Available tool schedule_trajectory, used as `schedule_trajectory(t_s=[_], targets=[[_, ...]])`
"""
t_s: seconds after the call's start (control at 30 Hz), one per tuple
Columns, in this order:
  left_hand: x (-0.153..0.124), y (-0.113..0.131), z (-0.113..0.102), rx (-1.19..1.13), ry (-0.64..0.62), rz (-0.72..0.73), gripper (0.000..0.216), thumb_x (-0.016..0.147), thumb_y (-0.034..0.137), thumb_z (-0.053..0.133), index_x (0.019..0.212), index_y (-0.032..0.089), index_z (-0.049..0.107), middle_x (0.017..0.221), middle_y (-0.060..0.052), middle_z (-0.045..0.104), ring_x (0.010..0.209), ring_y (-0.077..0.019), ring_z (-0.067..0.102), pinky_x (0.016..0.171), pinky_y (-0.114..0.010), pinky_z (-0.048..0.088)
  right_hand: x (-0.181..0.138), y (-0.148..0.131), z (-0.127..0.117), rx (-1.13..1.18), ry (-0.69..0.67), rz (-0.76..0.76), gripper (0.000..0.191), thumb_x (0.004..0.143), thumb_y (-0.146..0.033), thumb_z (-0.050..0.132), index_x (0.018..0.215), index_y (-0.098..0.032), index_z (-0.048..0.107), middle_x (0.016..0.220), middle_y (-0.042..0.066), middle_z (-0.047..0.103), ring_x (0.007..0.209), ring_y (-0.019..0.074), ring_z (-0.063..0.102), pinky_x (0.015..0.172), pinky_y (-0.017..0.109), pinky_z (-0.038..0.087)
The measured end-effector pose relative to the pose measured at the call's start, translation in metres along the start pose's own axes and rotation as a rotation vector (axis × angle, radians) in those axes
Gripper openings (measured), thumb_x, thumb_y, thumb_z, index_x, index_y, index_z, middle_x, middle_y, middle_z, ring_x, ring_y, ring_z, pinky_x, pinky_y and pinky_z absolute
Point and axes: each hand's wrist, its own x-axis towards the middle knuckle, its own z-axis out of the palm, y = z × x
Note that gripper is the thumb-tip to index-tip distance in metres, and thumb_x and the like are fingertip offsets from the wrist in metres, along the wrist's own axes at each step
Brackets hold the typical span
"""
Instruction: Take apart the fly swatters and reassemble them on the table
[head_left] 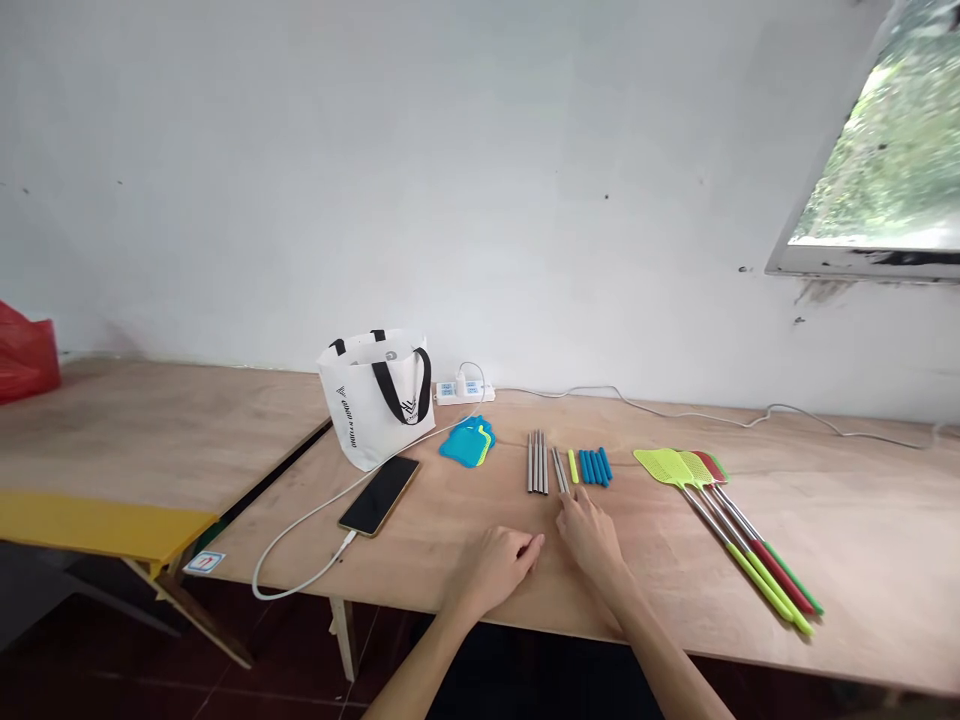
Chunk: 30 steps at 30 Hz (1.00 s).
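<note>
My right hand (589, 530) is at the near end of a pair of thin metal tubes (560, 470), its fingertips closed on them. To their left a row of several metal tubes (538, 463) lies side by side. A yellow-green grip sleeve (573, 467) and several blue grip sleeves (595, 467) lie just to the right. My left hand (499, 568) rests on the table nearer to me, fingers curled, with nothing visible in it. Blue fly swatter heads (465, 443) with a yellow-green one (486, 445) are stacked farther left.
Several fly swatters (742, 540) lie on the right of the wooden table (862, 520). At the left stand a white bag (375, 400) and a black phone (379, 496) on a charging cable (300, 520). A power strip (465, 391) sits by the wall.
</note>
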Motion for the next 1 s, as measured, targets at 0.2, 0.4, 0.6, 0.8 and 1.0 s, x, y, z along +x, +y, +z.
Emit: schedule_trajectory(t_s=[0.2,0.4,0.6,0.8,1.0], targets=[[-0.001,-0.001,0.0,0.021,0.004,0.011,0.062,0.104,0.052,0.031,0.063,0.019,0.063,0.066,-0.002,0.069,0.064,-0.0156,0.062,0.066,-0.026,0.035,-0.064,0.016,-0.002,-0.065,-0.001,-0.027,0.025,0.092,-0.014,0.05,0.103,-0.023,0.07,0.096,0.008,0.066,0.066,0.0185,0.066,0.052,0.027,0.037],[-0.002,0.006,-0.005,0.031,0.043,0.104,0.035,0.103,0.039,0.044,0.084,0.022,0.068,0.088,-0.001,0.07,0.084,-0.0163,0.064,0.076,-0.025,0.043,-0.113,0.031,-0.025,-0.046,-0.1,-0.211,0.029,0.088,-0.007,0.051,0.103,-0.023,0.07,0.085,0.004,0.066,0.062,0.0165,0.065,0.052,0.025,0.035],[-0.004,0.004,0.0,0.203,0.078,0.362,0.022,0.096,0.025,0.061,0.118,0.029,0.065,0.127,-0.001,0.063,0.12,-0.0199,0.053,0.108,-0.036,0.038,-0.099,0.027,-0.045,0.088,-0.089,-0.346,0.049,0.088,-0.001,0.043,0.116,-0.031,0.07,0.094,0.003,0.07,0.08,0.0178,0.068,0.056,0.023,0.042],[0.003,-0.011,0.003,0.244,0.113,0.187,0.014,0.1,0.027,0.057,0.106,0.028,0.07,0.106,0.001,0.067,0.104,-0.0186,0.058,0.093,-0.034,0.041,-0.048,0.017,-0.026,0.325,-0.043,-0.367,0.048,0.095,-0.009,0.043,0.126,-0.035,0.068,0.113,0.003,0.074,0.102,0.0199,0.068,0.077,0.027,0.052],[0.005,-0.016,0.005,0.244,0.17,0.077,0.016,0.1,0.025,0.055,0.108,0.028,0.07,0.109,0.0,0.067,0.104,-0.0203,0.059,0.092,-0.036,0.041,0.014,0.035,-0.003,0.091,0.155,-0.176,0.022,0.101,-0.029,0.056,0.118,-0.025,0.069,0.125,0.008,0.067,0.107,0.0215,0.065,0.094,0.038,0.052]])
